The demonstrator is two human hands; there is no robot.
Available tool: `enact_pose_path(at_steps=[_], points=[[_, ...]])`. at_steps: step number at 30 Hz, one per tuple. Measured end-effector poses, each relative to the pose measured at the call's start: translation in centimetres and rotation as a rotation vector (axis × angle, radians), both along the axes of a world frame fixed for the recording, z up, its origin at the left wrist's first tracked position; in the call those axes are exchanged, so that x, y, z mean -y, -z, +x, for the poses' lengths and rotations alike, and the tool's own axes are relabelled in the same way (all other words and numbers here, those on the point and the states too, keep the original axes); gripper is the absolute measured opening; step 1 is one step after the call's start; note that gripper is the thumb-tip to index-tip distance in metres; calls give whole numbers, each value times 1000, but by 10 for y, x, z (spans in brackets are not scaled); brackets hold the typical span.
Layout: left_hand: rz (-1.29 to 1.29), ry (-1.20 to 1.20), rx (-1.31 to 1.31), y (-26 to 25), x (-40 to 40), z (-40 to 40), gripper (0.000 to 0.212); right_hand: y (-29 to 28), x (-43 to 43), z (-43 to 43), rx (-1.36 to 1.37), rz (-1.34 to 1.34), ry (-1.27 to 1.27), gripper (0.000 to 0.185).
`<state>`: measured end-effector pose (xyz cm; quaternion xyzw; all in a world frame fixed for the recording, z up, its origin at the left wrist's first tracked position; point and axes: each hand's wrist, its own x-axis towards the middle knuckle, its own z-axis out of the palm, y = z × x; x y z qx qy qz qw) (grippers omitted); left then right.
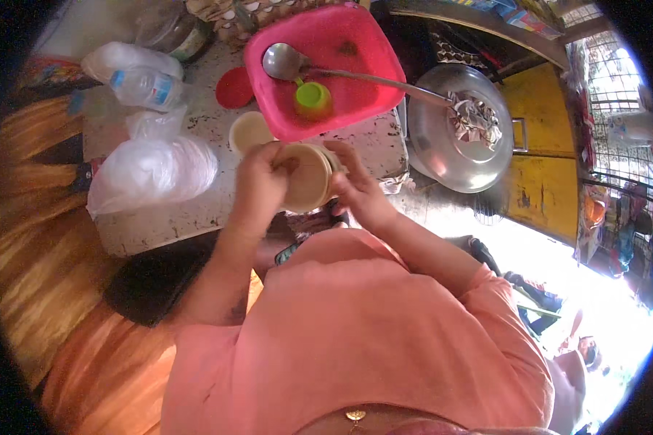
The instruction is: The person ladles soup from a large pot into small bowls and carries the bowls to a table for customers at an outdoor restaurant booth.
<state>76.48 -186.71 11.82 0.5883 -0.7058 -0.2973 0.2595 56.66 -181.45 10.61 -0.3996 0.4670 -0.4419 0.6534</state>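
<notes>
Both my hands hold a round, cream-coloured tub or stack of lids (pixel 306 178) above the table's near edge. My left hand (pixel 262 182) grips its left side, thumb over the flat face. On its right side are the fingers of my right hand (pixel 362 187). Just behind my left hand, a similar pale round container (pixel 249 132) rests on the table. Farther back is a pink plastic basin (pixel 353 81), with a large metal ladle (pixel 283 61) lying across it and a green cup (pixel 312 98) inside. A red round lid or dish (pixel 235 88) lies left of the basin.
The worn table (pixel 158 231) carries a filled clear plastic bag (pixel 152 171) and a plastic bottle (pixel 147 88) at left. Egg trays (pixel 266 12) lie at the back. To the right are a large metal lid (pixel 441 141) with crumpled material on it and a yellow cabinet (pixel 538 190).
</notes>
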Motion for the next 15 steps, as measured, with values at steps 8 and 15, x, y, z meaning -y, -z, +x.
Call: enact_pose_path(at_steps=[8,15], points=[[476,-170,-838,118,-12,-52,23,89,-9,-64,-856,27,117,36],[280,-23,-201,65,-16,-38,29,79,2,-66,-879,-325,468,14]])
